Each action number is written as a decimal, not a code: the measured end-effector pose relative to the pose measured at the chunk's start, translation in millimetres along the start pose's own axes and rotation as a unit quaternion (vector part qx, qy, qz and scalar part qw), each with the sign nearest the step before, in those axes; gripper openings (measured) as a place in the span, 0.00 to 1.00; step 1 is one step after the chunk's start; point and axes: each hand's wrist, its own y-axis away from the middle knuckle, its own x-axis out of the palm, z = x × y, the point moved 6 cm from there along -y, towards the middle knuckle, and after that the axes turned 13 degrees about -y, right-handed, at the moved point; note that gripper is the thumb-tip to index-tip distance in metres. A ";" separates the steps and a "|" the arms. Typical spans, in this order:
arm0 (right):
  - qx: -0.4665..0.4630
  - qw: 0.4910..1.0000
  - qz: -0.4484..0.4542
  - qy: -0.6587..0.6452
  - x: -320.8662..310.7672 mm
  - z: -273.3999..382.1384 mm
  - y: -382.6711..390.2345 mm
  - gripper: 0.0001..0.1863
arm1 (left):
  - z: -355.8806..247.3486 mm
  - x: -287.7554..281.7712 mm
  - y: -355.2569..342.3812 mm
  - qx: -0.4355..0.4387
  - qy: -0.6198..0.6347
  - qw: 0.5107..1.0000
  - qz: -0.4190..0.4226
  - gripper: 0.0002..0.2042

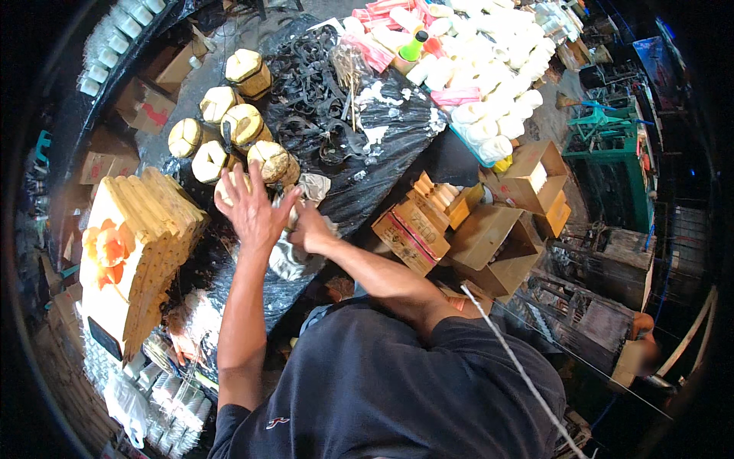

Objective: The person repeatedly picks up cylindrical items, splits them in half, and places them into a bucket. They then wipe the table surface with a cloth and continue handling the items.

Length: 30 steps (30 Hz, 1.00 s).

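My left hand (251, 208) is open, its fingers spread over a pale yellow, round-topped bundle (226, 193) that it partly covers. Just right of it, my right hand (308, 228) is closed on a crumpled whitish cloth (294, 258), which shows above and below the hand. Some right fingertips are hidden near my left thumb. Beyond the hands stand several similar bundles, some with dark bands around them: one at the far end (248, 70), one in the middle (242, 125), one at the left (184, 138) and one close to my fingers (269, 161).
Black sheeting (367, 180) covers the work surface, with a heap of dark strips (310, 92) on it. A yellow slatted stack (145, 245) stands left. White rolls (497, 69) and a green bottle (414, 46) are at the far right. Cardboard boxes (489, 249) sit right.
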 end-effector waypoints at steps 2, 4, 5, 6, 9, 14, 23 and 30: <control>-0.102 0.994 0.021 0.027 -35.7 17.5 6.6 0.41 | -4.6 17.9 -11.2 0.020 -0.027 0.999 -0.023 0.45; -0.046 0.992 -0.010 -0.116 -81.0 22.7 26.6 0.38 | -6.5 30.8 -12.7 0.039 -0.030 0.998 -0.027 0.39; -0.065 0.979 -0.040 -0.188 -99.1 5.9 24.2 0.38 | -8.2 36.1 -12.2 0.054 -0.038 0.997 -0.032 0.38; -0.084 0.960 -0.071 -0.259 -118.0 -10.2 16.9 0.39 | -10.4 39.8 -14.5 0.069 -0.047 0.996 -0.037 0.37; -0.052 0.882 -0.108 -0.456 -182.0 7.7 27.8 0.41 | -26.6 19.7 -9.7 0.078 0.001 0.995 -0.059 0.31; -0.174 0.798 -0.246 -0.523 -256.4 -7.4 73.7 0.40 | -94.1 11.1 12.9 0.232 0.325 0.916 -0.034 0.20; -0.137 0.799 -0.300 -0.503 -353.4 -22.4 -12.4 0.30 | -195.0 154.8 -78.8 0.325 0.011 0.935 0.142 0.34; 0.013 0.921 -0.273 0.276 -351.0 7.6 -174.6 0.43 | -147.2 207.7 -129.8 0.303 -0.148 0.940 0.060 0.11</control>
